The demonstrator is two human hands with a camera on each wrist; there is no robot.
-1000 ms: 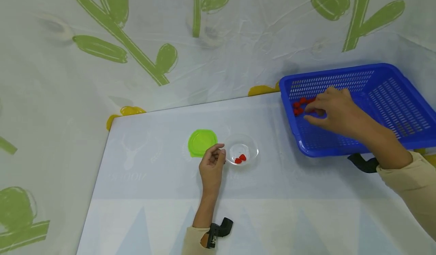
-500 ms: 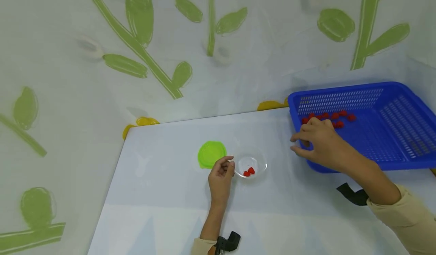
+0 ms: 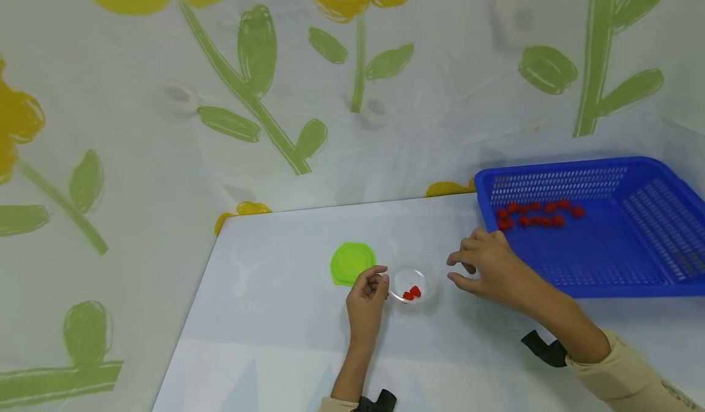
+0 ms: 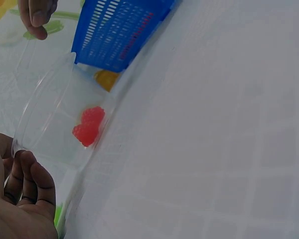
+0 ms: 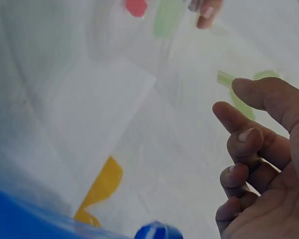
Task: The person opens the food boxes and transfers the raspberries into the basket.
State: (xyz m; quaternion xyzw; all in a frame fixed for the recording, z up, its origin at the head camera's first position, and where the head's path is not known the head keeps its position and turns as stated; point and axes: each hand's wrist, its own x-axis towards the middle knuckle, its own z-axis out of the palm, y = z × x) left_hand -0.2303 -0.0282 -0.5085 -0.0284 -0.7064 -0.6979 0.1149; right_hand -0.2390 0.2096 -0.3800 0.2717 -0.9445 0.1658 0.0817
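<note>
My left hand [image 3: 366,305] pinches the near-left rim of a clear plastic bowl [image 3: 426,280] between thumb and fingers. Two red raspberries [image 4: 89,124], bumpy in the left wrist view, lie at the bottom of the bowl. Over the table between the bowl and the blue basket [image 3: 595,289], my right hand [image 3: 492,271] hovers with thumb and forefinger apart. No object shows between its fingertips [image 5: 244,87] in the right wrist view; its other fingers are loosely bent. Inside the basket, several more raspberries [image 3: 545,221] are grouped toward the left end.
A green lid [image 3: 352,263] lies flat just left of the bowl, partly behind my left hand. The white table [image 3: 275,314] ends at the back against a hanging cloth [image 3: 440,149] printed with flowers. The basket's raised walls stand at the right.
My right hand has moved left and out from over the basket toward the bowl. My left hand stays at the bowl rim. The head view has tilted upward.
</note>
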